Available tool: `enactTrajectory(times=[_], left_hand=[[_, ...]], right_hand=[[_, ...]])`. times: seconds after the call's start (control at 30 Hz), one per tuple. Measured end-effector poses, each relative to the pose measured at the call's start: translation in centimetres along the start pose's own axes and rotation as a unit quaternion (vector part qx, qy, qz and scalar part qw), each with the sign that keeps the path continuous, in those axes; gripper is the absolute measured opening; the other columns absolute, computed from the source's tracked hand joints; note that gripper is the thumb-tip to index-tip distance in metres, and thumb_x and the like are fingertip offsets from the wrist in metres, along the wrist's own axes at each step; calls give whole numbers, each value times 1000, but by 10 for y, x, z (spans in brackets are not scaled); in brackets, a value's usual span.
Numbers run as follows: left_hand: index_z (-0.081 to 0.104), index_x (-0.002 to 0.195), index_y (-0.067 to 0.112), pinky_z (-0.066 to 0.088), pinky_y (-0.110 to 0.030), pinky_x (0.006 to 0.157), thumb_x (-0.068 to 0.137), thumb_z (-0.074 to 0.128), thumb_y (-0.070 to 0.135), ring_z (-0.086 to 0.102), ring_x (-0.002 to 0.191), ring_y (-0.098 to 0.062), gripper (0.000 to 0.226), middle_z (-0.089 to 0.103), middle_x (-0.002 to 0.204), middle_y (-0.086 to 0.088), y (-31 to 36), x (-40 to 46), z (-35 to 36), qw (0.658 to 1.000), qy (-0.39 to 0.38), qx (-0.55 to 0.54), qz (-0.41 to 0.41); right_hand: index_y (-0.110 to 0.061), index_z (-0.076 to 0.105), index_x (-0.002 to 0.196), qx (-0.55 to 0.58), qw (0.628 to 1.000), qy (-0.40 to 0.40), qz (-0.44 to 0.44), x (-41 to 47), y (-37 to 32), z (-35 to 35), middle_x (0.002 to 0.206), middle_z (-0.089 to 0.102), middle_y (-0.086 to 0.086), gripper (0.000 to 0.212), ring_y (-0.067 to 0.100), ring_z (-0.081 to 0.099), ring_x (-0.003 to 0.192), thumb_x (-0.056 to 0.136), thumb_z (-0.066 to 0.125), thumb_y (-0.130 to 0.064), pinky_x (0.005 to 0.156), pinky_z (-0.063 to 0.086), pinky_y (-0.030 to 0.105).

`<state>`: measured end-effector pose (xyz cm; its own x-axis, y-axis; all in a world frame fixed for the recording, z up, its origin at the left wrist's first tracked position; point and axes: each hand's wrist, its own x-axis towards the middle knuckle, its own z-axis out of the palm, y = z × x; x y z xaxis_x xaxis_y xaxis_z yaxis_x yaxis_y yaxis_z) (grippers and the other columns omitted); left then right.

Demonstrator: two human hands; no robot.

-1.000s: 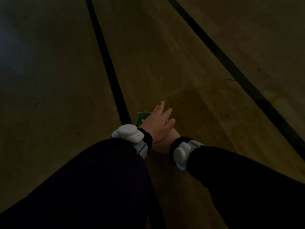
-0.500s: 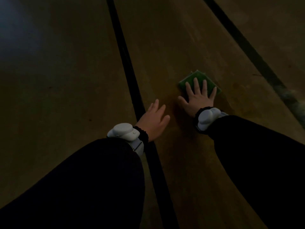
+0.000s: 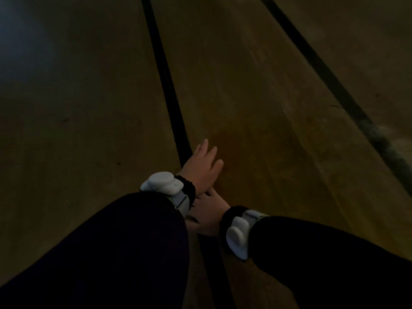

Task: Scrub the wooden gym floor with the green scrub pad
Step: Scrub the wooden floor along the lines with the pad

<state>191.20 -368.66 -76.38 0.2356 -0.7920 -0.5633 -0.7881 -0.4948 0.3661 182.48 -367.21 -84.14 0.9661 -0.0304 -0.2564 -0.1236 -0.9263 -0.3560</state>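
Right hand [image 3: 208, 216] back under flat, open left hand [image 3: 201, 169], green pad now hidden, grip untellable.

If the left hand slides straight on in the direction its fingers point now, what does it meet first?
Nothing, as far as the picture shows. The left hand lies flat, fingers pointing up and slightly right, beside the black line. Ahead is only bare wooden floor. The dim light could hide small things.
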Motion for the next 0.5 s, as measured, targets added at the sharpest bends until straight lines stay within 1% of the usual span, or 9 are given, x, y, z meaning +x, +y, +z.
enactTrajectory(times=[0.03,0.07,0.1,0.13,0.2,0.27,0.3,0.4,0.5], left_hand=[[8,154,14,3,-34,121,104,22,40,-9,150,-21,59,-12,162,-4,0,0,2,1000,-2,0,1],[8,154,14,3,-34,121,104,22,40,-9,150,-21,59,-12,162,-5,1,1,4,1000,-5,-1,1],[8,154,14,3,-35,121,104,22,40,-9,150,-21,59,-12,162,-4,2,1,6,1000,-8,-4,0],[9,154,14,4,-35,121,104,23,39,-9,150,-21,58,-12,162,-4,3,1,7,1000,-11,-4,-2],[9,154,14,5,-37,122,104,23,38,-8,150,-22,57,-12,162,-4,4,0,10,1000,-12,5,-4],[8,154,14,4,-37,122,104,23,39,-8,150,-23,58,-12,162,-6,2,-3,12,1000,-12,18,-4],[7,154,14,4,-36,122,104,23,39,-8,150,-24,59,-12,162,-7,1,-4,12,1000,-13,19,-5],[7,154,16,4,-35,121,104,23,41,-8,150,-23,59,-12,162,-7,-4,-6,10,1000,-14,10,-13],[6,155,16,2,-34,121,104,22,42,-9,150,-22,60,-13,162,-6,-5,-5,9,1000,-7,2,-19]], right_hand=[[-28,32,149,-1,1000,-3,1,0,3,1,155,33,0,55,24,23,145,101,22,-52,114,-5,46],[-26,28,151,11,1000,-15,14,-3,6,-4,157,29,0,54,23,19,146,102,24,-49,116,-5,43],[-24,27,151,23,999,-4,34,-6,11,-12,157,28,1,53,23,18,146,102,26,-46,118,-2,42],[-22,24,152,18,998,7,63,-8,17,-19,158,25,3,54,25,16,146,102,28,-43,118,0,42],[-19,9,154,-17,991,4,133,-15,40,-31,162,9,5,61,26,4,149,101,30,-42,119,-4,45],[-27,-1,154,-27,982,-4,187,-19,72,-37,163,-7,-1,64,24,-9,150,100,28,-46,118,-7,51],[-33,-2,153,-3,975,-7,222,-22,89,-41,162,-10,-5,61,24,-12,149,100,25,-48,117,-7,53],[-40,2,152,92,931,32,352,-41,137,-54,162,-10,-8,54,22,-12,149,101,17,-51,117,-9,52],[-39,6,152,115,869,84,473,-70,170,-56,162,-8,-8,56,22,-10,150,100,16,-54,119,-9,52]])
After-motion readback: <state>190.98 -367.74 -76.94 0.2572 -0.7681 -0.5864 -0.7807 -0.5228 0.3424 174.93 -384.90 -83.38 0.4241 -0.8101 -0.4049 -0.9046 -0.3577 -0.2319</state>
